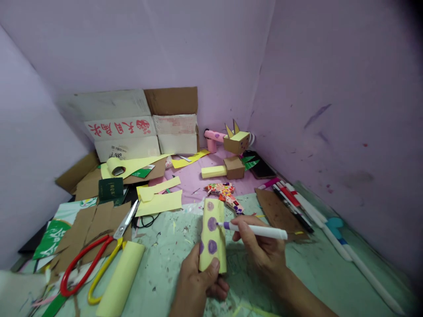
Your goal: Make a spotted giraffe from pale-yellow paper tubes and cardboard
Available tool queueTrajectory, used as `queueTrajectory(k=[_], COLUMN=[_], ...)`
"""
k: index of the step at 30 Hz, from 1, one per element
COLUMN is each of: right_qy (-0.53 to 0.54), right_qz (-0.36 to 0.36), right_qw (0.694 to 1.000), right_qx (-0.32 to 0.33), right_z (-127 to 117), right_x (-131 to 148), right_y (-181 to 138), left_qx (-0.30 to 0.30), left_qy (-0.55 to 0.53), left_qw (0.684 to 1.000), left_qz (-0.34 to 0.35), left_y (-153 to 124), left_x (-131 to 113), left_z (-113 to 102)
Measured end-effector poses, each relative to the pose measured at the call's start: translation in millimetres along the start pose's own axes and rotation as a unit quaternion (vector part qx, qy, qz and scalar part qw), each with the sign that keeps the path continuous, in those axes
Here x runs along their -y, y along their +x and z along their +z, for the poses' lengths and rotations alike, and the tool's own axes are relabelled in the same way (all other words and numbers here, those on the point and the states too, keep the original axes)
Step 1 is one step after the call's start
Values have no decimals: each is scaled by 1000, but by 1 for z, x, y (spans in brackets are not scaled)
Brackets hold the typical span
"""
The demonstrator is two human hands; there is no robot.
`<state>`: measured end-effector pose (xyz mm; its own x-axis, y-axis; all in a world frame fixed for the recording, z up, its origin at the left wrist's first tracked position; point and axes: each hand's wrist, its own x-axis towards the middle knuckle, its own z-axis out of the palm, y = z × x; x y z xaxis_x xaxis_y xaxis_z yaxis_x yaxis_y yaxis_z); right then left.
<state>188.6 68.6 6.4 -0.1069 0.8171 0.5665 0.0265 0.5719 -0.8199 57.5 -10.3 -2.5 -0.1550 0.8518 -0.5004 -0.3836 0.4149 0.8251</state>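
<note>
The left hand's [198,281] fingers wrap the lower end of a yellow tube [213,237], thumb pressed on its front and the other fingers curled behind, holding it upright just above the green mat [165,259]. The right hand's [261,248] fingers pinch a white marker [257,230] near its front end, and the purple tip touches the middle one of the purple dots on the tube. The tube stands at the centre of the mat, between both hands. Just behind it lies a small patterned piece [226,193]. To the left lie scissors [99,255] with red and yellow handles, resting on brown cardboard scraps, and a yellow roll [120,279] beside them. To the right, a row of pens [294,200] lies along the purple wall. Farther back stand a cardboard figure [236,141] with pointed ears, a phone [261,167] near it, a tape roll [115,166], and an open box [145,123] against the wall.
</note>
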Motion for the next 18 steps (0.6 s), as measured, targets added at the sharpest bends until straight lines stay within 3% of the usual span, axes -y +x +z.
queueTrajectory(k=[12,18], right_qy=[-4,-5], right_qz=[-5,-7], right_qw=[1000,999], right_qx=[3,40], right_z=[-1,-2], right_x=[-1,-4], right_y=[-1,-3], left_qx=[-3,2], left_qy=[-1,22], left_qw=[1000,1000], left_qz=[0,-2], left_y=[1,2], left_x=[2,4], left_z=[-1,-3])
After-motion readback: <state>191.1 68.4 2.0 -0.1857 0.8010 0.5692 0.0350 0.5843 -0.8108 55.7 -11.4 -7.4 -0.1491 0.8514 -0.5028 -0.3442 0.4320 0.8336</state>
